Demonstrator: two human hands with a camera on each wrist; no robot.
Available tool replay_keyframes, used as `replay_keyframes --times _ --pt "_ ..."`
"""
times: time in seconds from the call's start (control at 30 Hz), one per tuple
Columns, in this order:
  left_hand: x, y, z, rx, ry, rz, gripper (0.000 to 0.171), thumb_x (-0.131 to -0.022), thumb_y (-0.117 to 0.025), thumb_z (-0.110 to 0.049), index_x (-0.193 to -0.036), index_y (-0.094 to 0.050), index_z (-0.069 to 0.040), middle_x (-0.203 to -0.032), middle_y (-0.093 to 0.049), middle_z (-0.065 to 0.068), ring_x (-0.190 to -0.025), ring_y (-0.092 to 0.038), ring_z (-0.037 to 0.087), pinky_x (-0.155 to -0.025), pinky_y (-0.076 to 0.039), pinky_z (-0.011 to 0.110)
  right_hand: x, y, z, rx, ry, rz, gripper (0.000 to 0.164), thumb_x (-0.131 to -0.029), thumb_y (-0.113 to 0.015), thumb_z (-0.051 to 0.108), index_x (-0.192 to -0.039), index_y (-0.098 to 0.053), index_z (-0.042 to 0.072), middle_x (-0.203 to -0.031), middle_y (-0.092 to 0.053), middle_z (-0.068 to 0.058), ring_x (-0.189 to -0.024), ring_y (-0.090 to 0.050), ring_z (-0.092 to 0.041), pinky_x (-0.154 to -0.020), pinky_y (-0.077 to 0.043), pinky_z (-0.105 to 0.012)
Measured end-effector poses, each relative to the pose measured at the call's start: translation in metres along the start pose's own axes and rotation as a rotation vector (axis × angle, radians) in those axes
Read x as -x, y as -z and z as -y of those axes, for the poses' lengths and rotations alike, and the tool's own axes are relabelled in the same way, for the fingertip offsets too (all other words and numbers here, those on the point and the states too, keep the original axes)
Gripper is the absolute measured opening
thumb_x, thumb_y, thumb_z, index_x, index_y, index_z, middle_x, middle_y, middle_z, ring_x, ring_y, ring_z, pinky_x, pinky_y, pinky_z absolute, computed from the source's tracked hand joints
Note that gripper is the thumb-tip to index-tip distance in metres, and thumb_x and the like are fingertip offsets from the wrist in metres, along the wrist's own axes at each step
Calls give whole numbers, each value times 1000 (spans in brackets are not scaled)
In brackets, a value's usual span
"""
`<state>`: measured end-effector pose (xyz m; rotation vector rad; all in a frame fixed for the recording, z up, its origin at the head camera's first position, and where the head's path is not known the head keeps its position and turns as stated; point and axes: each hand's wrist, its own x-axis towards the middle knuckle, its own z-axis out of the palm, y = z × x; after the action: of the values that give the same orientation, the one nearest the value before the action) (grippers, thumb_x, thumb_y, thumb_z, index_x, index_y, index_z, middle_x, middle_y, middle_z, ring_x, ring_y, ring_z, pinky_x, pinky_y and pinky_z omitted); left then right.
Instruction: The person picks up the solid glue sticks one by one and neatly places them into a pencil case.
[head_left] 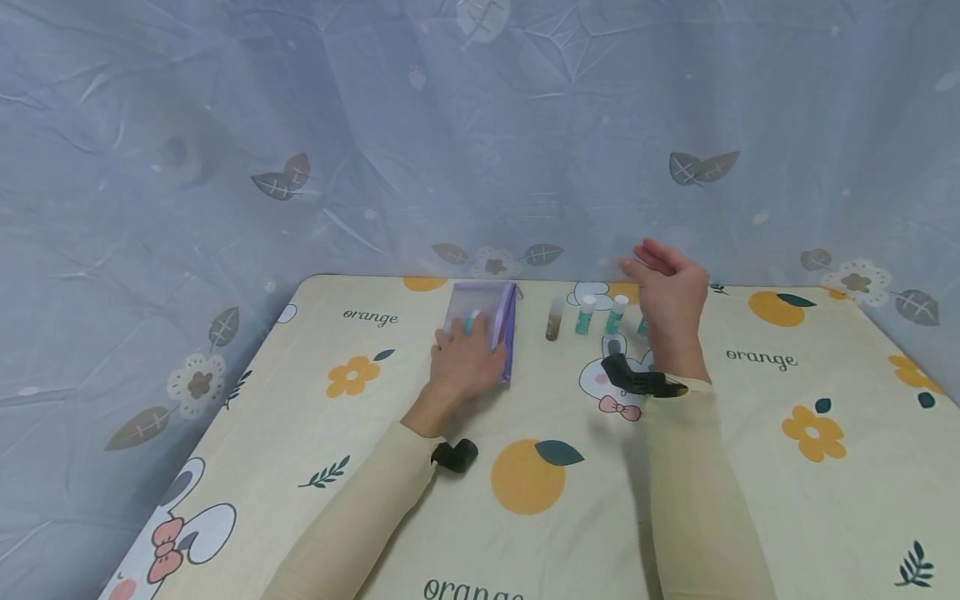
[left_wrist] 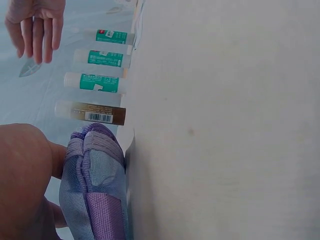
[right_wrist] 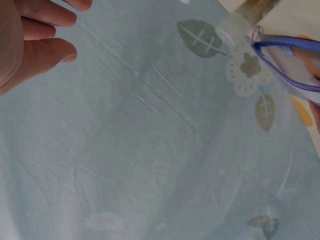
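Note:
My left hand (head_left: 467, 360) rests with spread fingers on a purple mesh zipper pouch (head_left: 480, 293) at the table's far side. A small teal-and-white piece (head_left: 471, 322) shows at its fingertips. In the left wrist view, the pouch (left_wrist: 105, 175) looks padded, with purple trim. To its right stand a glue stick with a brown label (head_left: 553, 323) and three green-labelled ones with pale caps, including a green glue stick (head_left: 584, 318). My right hand (head_left: 667, 292) is raised near the rightmost of these, fingers loosely extended and holding nothing. It partly hides that stick in the head view.
A cream cloth printed with oranges, flowers and rabbits covers the table (head_left: 450, 533). Behind the far edge hangs a blue-grey curtain (head_left: 480, 150) with leaf prints. Dark straps (head_left: 637, 382) sit round both wrists.

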<state>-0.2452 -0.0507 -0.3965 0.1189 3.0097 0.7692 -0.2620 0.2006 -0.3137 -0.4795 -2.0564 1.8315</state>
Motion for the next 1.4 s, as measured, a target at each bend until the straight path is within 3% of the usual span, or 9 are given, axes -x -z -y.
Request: replay_keyframes --times 0.4,0.57,0.9,1.03,1.4 --pt "-3 -4 2 -16 -6 -6 67 -105 -46 -41 -165 -34 -14 -160 -38 28 -134 -42 54 -110 -39 67 -10 20 -8 -73 -8 -85 50 -100 -75 22 -149 -63 23 -150 -66 -1 -138 -60 -13 -122 -41 -28" --pt "-3 -1 1 -9 0 14 67 -107 -45 -42 -167 -31 -15 -164 -34 28 -138 -40 54 -114 -36 67 -12 22 -9 -75 -14 -114 50 -100 -75 23 -148 -63 24 -150 -66 0 -137 -60 -13 -122 -41 -27" --pt "-6 -4 3 4 1 7 69 -103 -47 -42 -165 -34 -14 -161 -36 28 -133 -42 54 -109 -38 69 -16 23 -15 -36 -65 -133 51 -100 -74 24 -150 -62 25 -153 -64 2 -142 -57 -13 -124 -38 -27" --pt "-4 -3 2 -5 2 15 68 -105 -46 -42 -165 -33 -13 -162 -35 28 -135 -41 54 -111 -38 67 -18 22 -18 -86 -83 -129 51 -99 -75 22 -148 -63 23 -153 -63 0 -144 -55 -15 -126 -35 -30" --pt "-3 -2 2 -13 3 14 68 -106 -45 -42 -166 -32 -14 -163 -35 28 -136 -40 52 -112 -37 66 -22 18 -29 28 -178 -120 53 -102 -72 21 -153 -58 27 -157 -59 2 -149 -50 -17 -128 -35 -32"
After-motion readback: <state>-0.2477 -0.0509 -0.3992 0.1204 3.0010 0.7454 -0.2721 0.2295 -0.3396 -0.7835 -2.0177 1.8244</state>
